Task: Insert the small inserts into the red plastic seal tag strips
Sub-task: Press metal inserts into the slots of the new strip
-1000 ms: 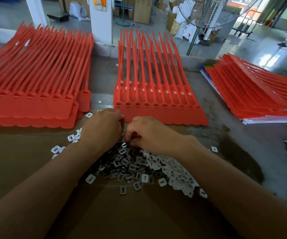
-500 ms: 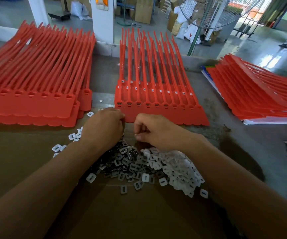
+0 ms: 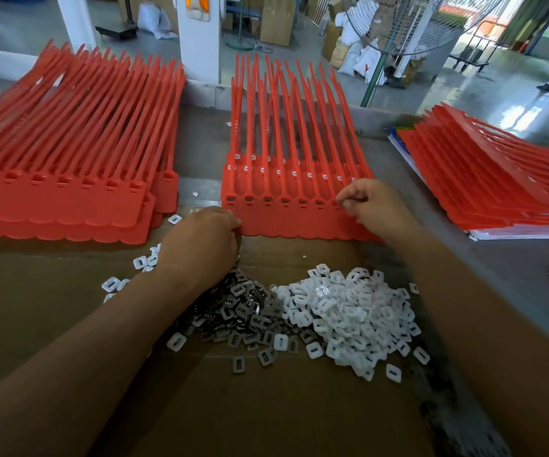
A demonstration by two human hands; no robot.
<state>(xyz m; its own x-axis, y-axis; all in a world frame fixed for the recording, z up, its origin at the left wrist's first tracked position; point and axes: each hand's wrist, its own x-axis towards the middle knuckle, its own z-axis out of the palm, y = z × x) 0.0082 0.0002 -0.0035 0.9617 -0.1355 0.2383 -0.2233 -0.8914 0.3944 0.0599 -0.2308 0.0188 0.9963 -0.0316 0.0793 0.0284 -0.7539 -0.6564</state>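
Note:
A middle sheet of red seal tag strips (image 3: 286, 196) lies on the table ahead of me, its row of sockets near the front edge. My left hand (image 3: 202, 245) is curled at the sheet's front left corner, above the pile of dark metal inserts (image 3: 243, 311). What it holds is hidden. My right hand (image 3: 370, 202) hovers over the right end of the socket row with thumb and forefinger pinched, apparently on a small insert that I cannot make out. A heap of white plastic inserts (image 3: 352, 311) lies on the cardboard beside the metal ones.
A stack of red strip sheets (image 3: 68, 179) fills the left side, another stack (image 3: 497, 179) lies at the right on papers. Brown cardboard (image 3: 266, 407) covers the near table. A few white inserts (image 3: 141, 262) are scattered by my left wrist. A standing fan (image 3: 395, 28) is beyond the table.
My right hand has lifted off the insert piles and moved forward and right to the sheet's right sockets. The left hand stayed near the sheet's left corner.

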